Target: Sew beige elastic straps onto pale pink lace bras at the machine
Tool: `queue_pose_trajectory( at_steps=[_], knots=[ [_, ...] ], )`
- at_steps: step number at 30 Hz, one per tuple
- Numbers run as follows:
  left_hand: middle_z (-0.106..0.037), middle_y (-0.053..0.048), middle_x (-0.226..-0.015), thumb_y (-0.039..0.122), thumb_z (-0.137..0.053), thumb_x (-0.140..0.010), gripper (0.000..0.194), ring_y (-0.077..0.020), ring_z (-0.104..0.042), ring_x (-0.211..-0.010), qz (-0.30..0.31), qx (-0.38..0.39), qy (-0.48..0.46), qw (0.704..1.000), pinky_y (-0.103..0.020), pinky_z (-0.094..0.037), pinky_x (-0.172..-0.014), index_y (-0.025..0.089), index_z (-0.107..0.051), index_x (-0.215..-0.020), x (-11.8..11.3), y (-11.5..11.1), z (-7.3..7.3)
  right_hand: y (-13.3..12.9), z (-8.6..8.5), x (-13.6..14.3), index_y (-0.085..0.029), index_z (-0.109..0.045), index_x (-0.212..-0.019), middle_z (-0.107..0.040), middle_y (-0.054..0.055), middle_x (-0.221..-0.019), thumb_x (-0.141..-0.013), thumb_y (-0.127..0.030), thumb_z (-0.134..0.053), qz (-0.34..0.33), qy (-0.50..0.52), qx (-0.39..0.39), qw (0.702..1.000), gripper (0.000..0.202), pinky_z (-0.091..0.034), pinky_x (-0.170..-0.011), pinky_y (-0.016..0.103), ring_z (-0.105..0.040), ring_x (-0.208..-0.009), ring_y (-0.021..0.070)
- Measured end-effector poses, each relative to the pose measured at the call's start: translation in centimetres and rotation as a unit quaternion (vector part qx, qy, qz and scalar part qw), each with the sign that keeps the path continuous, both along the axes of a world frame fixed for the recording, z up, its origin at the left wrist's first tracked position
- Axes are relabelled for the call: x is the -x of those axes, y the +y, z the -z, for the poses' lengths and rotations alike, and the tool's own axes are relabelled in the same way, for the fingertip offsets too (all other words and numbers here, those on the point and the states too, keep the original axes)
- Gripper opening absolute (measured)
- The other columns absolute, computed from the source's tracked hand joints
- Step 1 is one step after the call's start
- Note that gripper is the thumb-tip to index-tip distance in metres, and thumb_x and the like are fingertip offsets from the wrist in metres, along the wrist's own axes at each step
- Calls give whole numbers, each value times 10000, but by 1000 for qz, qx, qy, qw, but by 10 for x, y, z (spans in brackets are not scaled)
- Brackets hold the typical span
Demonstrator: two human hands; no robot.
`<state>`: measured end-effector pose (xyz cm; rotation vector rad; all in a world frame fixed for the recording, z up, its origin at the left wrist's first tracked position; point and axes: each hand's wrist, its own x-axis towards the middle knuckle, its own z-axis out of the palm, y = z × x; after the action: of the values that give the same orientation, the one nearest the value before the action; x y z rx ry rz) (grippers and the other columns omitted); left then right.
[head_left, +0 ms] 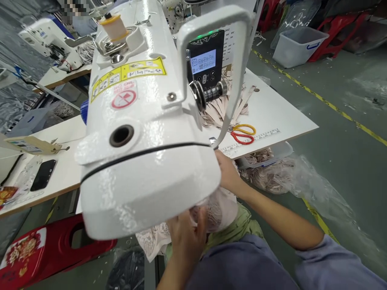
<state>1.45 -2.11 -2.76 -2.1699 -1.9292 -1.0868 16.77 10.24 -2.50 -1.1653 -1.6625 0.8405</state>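
Observation:
A large white sewing machine head (151, 181) fills the middle of the view and hides its needle area. Below its front edge, my left hand (187, 233) has its fingers closed on a piece of pale pink lace fabric (222, 209). The fabric lies over my lap and spreads to both sides of that hand. My right hand (227, 174) reaches in behind the right end of the machine head, just under the table edge. Its fingers are hidden there, so what they touch does not show.
Scissors with yellow and red handles (243, 133) lie by a ruler (266, 135) on the white table (281, 106), near beige fabric strips (217, 110). A lit control panel (205, 60) stands behind. At left are a phone (44, 175) and a red stool (51, 249).

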Motion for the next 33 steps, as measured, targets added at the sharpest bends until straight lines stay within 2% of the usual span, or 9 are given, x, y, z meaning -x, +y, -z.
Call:
queue_pose_trajectory(
  at_steps=[2,5,8,13,18,24,27,30,33],
  knots=[
    [-593,-164,-1170,394,-545,-954,445,-307,-581,-1120,4,77,-117,990,-455,-471,-936,175,-471,-1334,9,2,4,-7,12,-6,-184,-635,-976,-625,25,-871,-919,-335,-541,0,67,49,997,187,-476,-631,254,-549,-668,129],
    [-596,-166,-1251,416,-505,-971,403,-291,-591,-1185,49,204,-300,931,-436,-471,-990,190,-452,-1301,17,9,7,-19,28,-13,-208,-616,-949,-602,25,-853,-916,-446,-560,-10,113,95,989,247,-471,-641,279,-527,-673,145],
    [-612,-155,-1250,444,-547,-939,386,-294,-603,-1179,70,249,-370,892,-436,-470,-1001,194,-490,-1227,20,16,9,-30,35,-15,-221,-600,-954,-614,45,-921,-907,-561,-557,-34,129,95,986,346,-490,-692,299,-564,-749,167],
    [-635,-137,-1163,464,-623,-879,367,-287,-621,-1097,39,254,-369,893,-447,-479,-966,190,-527,-1102,19,17,9,-44,32,-18,-215,-576,-930,-616,69,-956,-880,-661,-548,-69,86,43,993,449,-501,-730,315,-580,-783,176],
    [-612,-137,-1167,442,-674,-850,480,-271,-624,-1079,10,228,-354,907,-409,-501,-911,183,-479,-1204,19,12,9,-53,35,-24,-213,-583,-979,-640,77,-953,-879,-663,-551,-78,34,25,996,462,-512,-737,319,-617,-855,206],
    [-583,-84,-1067,450,-646,-869,448,-212,-618,-963,-22,197,-317,927,-315,-509,-793,198,-493,-1207,6,7,-6,-57,40,-33,-197,-607,-1102,-681,116,-1041,-866,-722,-509,-109,-15,54,992,584,-538,-813,364,-664,-944,242],
    [-575,-68,-1033,438,-632,-884,429,-186,-615,-914,-14,181,-312,933,-290,-505,-772,205,-486,-1213,3,6,-11,-58,42,-38,-192,-614,-1146,-693,134,-1078,-870,-750,-460,-116,-60,49,990,642,-535,-823,386,-670,-980,265],
    [-572,-57,-992,431,-638,-881,403,-175,-614,-860,4,178,-309,934,-271,-505,-726,207,-483,-1178,2,5,-13,-59,46,-44,-169,-622,-1143,-701,152,-1078,-882,-770,-399,-119,-98,31,988,692,-527,-829,400,-673,-979,276],
    [-550,-43,-941,456,-625,-887,373,-166,-596,-805,-18,195,-315,929,-249,-489,-650,213,-491,-1136,-1,1,-15,-57,51,-50,-159,-639,-1099,-710,154,-1020,-894,-777,-344,-123,-119,16,985,715,-521,-776,378,-677,-926,267]
  ],
)
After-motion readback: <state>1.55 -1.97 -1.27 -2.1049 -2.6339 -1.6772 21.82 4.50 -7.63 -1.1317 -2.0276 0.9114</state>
